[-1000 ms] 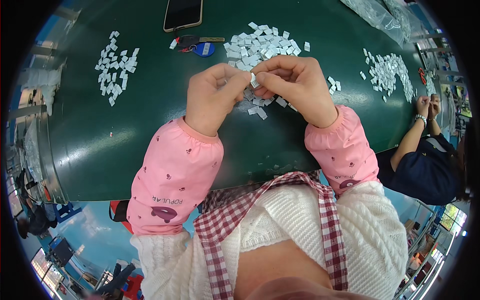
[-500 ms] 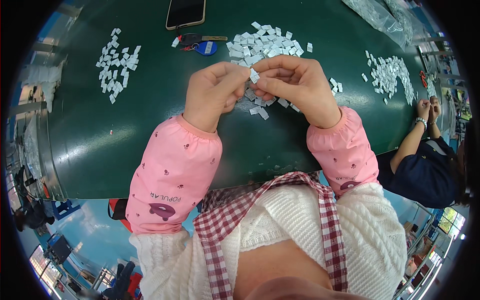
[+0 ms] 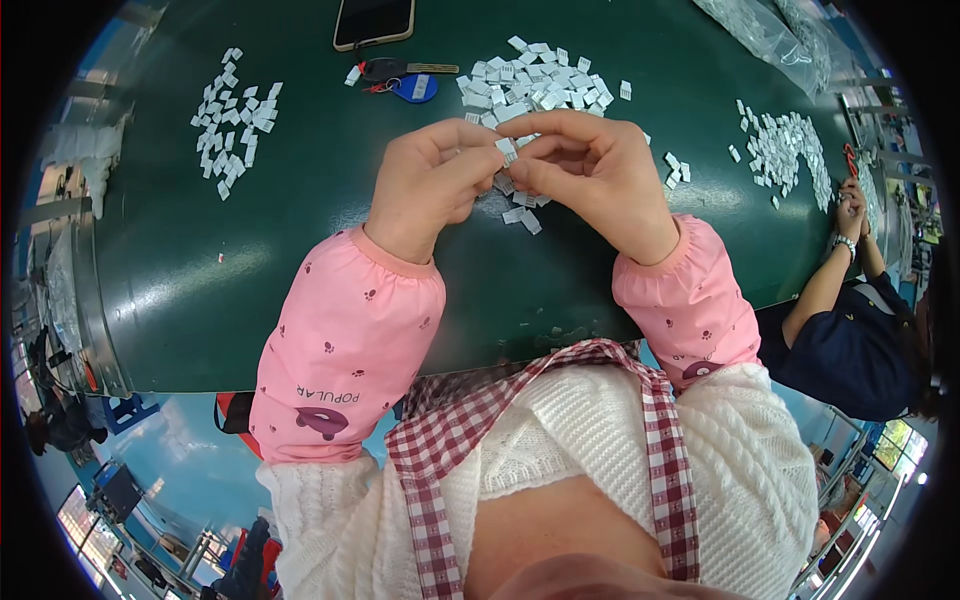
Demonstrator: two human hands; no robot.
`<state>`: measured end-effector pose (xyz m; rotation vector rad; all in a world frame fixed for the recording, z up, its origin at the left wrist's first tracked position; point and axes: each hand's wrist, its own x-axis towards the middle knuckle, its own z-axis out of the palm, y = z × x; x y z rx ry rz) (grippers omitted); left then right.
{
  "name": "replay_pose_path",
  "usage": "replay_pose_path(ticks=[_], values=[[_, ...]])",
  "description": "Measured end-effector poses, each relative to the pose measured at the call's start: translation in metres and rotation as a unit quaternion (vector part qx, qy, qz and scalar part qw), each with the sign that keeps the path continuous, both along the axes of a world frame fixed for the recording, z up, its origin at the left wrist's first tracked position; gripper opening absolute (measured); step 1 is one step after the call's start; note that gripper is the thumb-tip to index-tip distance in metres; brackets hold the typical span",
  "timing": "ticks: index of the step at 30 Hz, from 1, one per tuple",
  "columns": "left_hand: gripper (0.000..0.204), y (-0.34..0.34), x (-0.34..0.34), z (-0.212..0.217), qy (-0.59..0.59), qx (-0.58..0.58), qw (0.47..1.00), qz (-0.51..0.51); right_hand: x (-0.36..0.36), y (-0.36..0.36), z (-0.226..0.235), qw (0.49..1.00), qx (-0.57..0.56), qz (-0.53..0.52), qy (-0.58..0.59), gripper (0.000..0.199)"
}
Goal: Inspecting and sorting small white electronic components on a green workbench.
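My left hand (image 3: 425,185) and my right hand (image 3: 590,170) meet over the green table (image 3: 300,260), fingertips pinched together on a small white tab (image 3: 507,150). Both wrists wear pink sleeve covers. Just beyond my fingers lies a big pile of the same small white tabs (image 3: 530,85), and a few loose tabs (image 3: 520,215) rest on the table under my hands.
A second pile of white tabs (image 3: 235,120) lies far left, a third (image 3: 785,150) far right. A phone (image 3: 372,20) and keys with a blue fob (image 3: 400,80) sit at the back. Another person (image 3: 850,320) in dark blue works at the right edge.
My hands have stayed together on the tab; only the fingers have shifted slightly.
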<state>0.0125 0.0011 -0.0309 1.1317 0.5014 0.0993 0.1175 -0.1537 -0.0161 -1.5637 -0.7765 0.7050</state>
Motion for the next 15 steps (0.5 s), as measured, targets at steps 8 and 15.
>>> replay_pose_path(ticks=[8,15], values=[[0.013,0.003,-0.001,-0.001,0.016,0.071,0.997,-0.019,-0.013,0.002,0.002,0.979,-0.044,-0.031,-0.198,0.027],[0.012,0.003,-0.001,-0.005,0.014,0.080,0.996,-0.026,-0.010,0.002,-0.001,0.991,-0.040,-0.028,-0.125,0.027]])
